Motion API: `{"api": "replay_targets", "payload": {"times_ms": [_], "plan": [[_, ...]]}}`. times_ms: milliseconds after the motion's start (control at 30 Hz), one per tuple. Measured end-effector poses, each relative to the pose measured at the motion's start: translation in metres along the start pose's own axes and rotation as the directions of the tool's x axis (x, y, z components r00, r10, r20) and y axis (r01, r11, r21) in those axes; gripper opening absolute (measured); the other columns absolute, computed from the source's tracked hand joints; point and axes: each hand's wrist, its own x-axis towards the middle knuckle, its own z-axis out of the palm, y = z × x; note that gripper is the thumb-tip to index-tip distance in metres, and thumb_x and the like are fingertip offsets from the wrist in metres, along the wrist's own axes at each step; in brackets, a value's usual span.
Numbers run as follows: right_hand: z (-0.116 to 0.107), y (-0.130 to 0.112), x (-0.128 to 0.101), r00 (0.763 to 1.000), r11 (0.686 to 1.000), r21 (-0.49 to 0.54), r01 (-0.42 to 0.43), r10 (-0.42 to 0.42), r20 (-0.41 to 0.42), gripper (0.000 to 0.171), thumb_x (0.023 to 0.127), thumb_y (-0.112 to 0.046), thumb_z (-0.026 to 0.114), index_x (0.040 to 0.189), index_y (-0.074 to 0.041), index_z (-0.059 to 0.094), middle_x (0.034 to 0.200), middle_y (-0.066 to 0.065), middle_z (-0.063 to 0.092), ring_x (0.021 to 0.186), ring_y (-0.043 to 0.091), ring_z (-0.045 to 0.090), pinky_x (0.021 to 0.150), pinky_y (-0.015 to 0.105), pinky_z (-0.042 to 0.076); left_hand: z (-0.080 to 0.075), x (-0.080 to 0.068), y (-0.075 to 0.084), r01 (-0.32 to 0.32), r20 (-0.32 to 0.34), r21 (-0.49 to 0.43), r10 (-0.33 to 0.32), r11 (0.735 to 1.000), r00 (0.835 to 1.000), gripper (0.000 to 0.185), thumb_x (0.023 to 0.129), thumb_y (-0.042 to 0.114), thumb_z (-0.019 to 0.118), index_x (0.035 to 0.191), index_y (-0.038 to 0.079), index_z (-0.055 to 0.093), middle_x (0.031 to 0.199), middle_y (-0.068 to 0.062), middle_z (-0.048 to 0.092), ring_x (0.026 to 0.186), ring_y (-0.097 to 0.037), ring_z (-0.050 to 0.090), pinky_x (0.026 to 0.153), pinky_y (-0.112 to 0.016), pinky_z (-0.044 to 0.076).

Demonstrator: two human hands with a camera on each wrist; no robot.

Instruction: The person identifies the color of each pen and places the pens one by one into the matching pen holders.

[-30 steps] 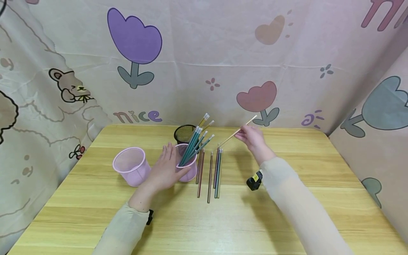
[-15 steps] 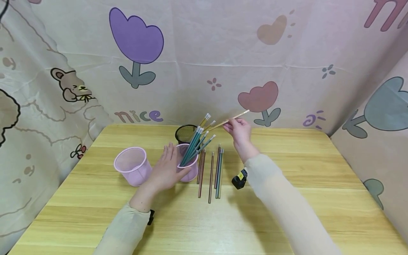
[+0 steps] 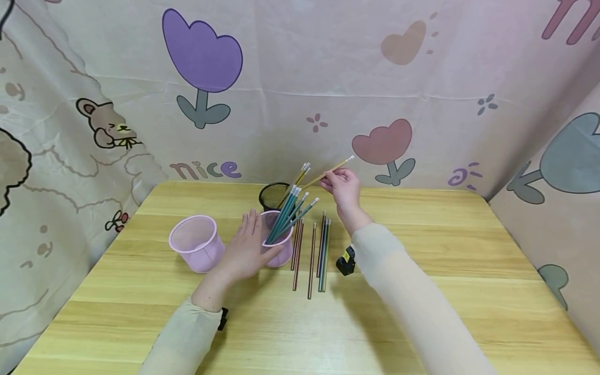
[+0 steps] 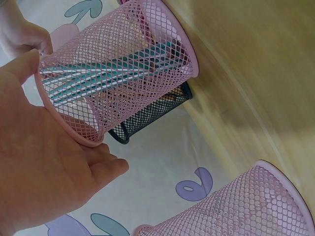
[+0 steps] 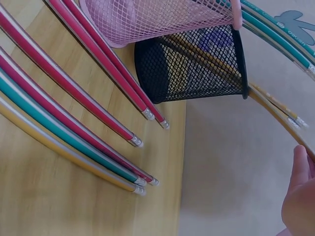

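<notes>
My left hand (image 3: 241,252) holds the rim of a pink mesh pencil cup (image 3: 281,256), thumb in front and fingers along its left side. Several green pencils (image 3: 283,216) lean inside that cup, eraser ends up. Behind it stands a black mesh pencil cup (image 5: 197,64) with yellow pencils (image 5: 283,110) sticking out. Above and right of the black cup, my right hand (image 3: 344,188) pinches a tilted yellow pencil (image 3: 343,162), eraser end up. In the right wrist view, the pencil's lower end is at the black cup's mouth.
A second pink mesh cup (image 3: 197,245) stands at the left. Several red pencils (image 5: 64,81), a green pencil (image 5: 64,128) and a yellow pencil (image 5: 59,147) lie on the wooden table (image 3: 262,333). A patterned cloth (image 3: 281,62) hangs behind.
My right hand has moved left with the yellow pencil, from over the right of the loose pencils to the black cup. The left hand stays on the pink cup.
</notes>
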Motion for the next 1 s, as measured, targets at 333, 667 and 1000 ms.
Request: {"api": "replay_targets", "payload": {"times_ms": [333,667,1000], "plan": [[0.012,0.002,-0.001,0.997,0.991,-0.132,-0.025,0.035,0.074,0.005,0.089,0.004,0.055,0.088,0.000,0.052,0.109,0.035,0.061,0.058,0.007,0.063,0.062,0.018,0.057,-0.001,-0.001,0.000,0.003,-0.007,-0.004,-0.003,1.000,1.000,0.093,0.090,0.051,0.051,0.146,-0.010,0.008,0.154,-0.027,-0.003,0.142,-0.043,-0.002,0.117,-0.051,0.010],[0.015,0.003,-0.002,0.985,0.959,-0.270,-0.081,0.118,0.123,0.006,0.091,0.000,0.054,0.094,0.005,0.053,0.095,0.023,0.066,0.059,0.006,0.062,0.062,0.018,0.057,0.001,0.001,0.000,0.005,-0.004,0.002,-0.005,1.000,1.000,0.094,0.090,0.054,0.050,0.146,-0.010,0.008,0.154,-0.027,-0.002,0.143,-0.042,-0.001,0.117,-0.051,0.012],[0.014,0.004,-0.002,0.961,0.912,-0.393,-0.119,0.204,0.184,0.030,0.097,-0.012,0.048,0.113,0.012,0.059,0.080,0.009,0.063,0.053,0.002,0.059,0.068,0.026,0.059,0.000,0.000,0.001,0.005,-0.007,0.005,-0.005,1.000,1.000,0.096,0.090,0.057,0.047,0.146,-0.009,0.008,0.154,-0.026,-0.003,0.143,-0.043,0.001,0.117,-0.052,0.014]]}}
